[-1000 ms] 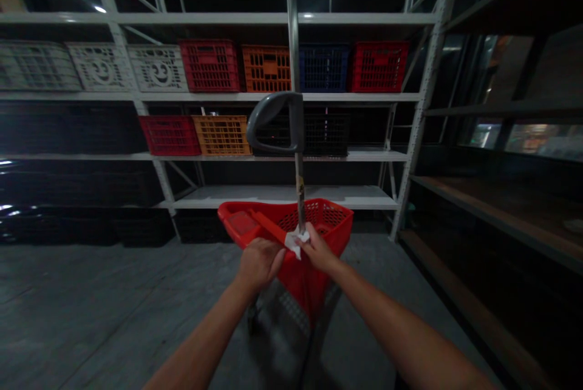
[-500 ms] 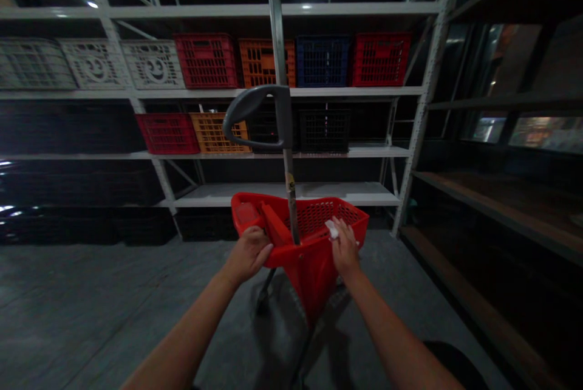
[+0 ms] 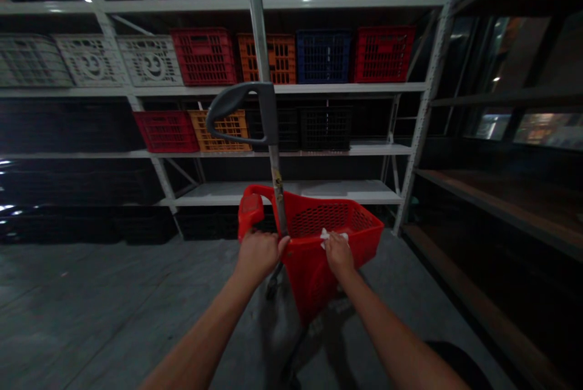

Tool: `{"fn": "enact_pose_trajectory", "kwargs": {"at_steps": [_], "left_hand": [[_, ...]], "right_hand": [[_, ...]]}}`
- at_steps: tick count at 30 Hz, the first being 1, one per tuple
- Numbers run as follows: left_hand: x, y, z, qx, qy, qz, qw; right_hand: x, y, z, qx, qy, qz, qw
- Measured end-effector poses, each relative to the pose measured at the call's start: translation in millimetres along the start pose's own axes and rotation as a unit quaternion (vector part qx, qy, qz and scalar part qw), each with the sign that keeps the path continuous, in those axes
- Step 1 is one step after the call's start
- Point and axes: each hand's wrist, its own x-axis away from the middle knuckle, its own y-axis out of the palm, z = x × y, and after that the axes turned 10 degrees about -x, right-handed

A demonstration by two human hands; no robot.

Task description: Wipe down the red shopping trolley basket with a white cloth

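A red plastic shopping cart [image 3: 314, 268] with a perforated basket stands before me. From it rises a metal pole [image 3: 259, 25] with a grey looped handle [image 3: 268, 113]. My left hand [image 3: 259, 253] is closed over the cart's near rim at the foot of the pole, its thumb along the edge; the fingertips are hidden. Farther right on the same rim, my right hand [image 3: 339, 253] grips a crumpled white wipe [image 3: 325, 237], pressed against the red plastic. Whether the wipe is paper or cloth I cannot tell.
A white metal rack [image 3: 314, 91] behind the cart holds red, orange, blue, white and dark crates, among them a red crate [image 3: 385, 54]. Dark shelving [image 3: 492, 208] runs along the right side. Grey concrete floor [image 3: 113, 305] lies under the cart.
The cart has turned, its pole and handle swinging left and the basket's far end shifting right. My left hand has moved right with the rim; my right hand has slid a little left and lower.
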Motion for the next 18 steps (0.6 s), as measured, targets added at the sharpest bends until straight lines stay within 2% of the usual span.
{"fn": "enact_pose_trajectory", "kwargs": {"at_steps": [2, 6, 8, 10, 12, 13, 15, 17, 18], "left_hand": [[-2.0, 7.0, -0.5, -0.016, 0.001, -0.016, 1.000], [4.7, 14.1, -10.5, -0.032, 0.013, 0.001, 0.999], [12.0, 14.2, -17.4, -0.041, 0.017, 0.011, 0.999], [19.6, 13.8, -24.8, -0.044, 0.018, 0.016, 0.999], [26.2, 13.9, -31.6, -0.044, 0.017, 0.017, 0.999], [28.8, 14.2, -34.5, -0.043, 0.016, 0.018, 0.999], [32.4, 15.5, -38.7, -0.042, 0.018, 0.023, 0.999], [34.4, 17.0, -41.0, -0.040, 0.023, 0.031, 0.998], [35.0, 17.6, -41.6, -0.038, 0.026, 0.035, 0.998]], "right_hand": [[1.9, 5.7, -19.0, -0.007, -0.017, -0.013, 1.000], [18.7, 18.3, -70.7, -0.082, -0.123, -0.037, 0.988], [22.5, 15.2, -79.9, -0.113, -0.162, -0.073, 0.978], [16.1, 5.9, -76.0, -0.123, -0.154, -0.140, 0.970], [-1.4, -4.1, -68.4, -0.117, -0.091, -0.222, 0.964], [-12.9, -7.5, -66.4, -0.110, -0.051, -0.243, 0.962], [-36.3, -8.3, -69.6, -0.104, -0.019, -0.225, 0.969], [-53.9, 0.5, -80.5, -0.099, -0.080, -0.183, 0.975], [-59.6, 8.3, -86.7, -0.093, -0.125, -0.190, 0.969]]}}
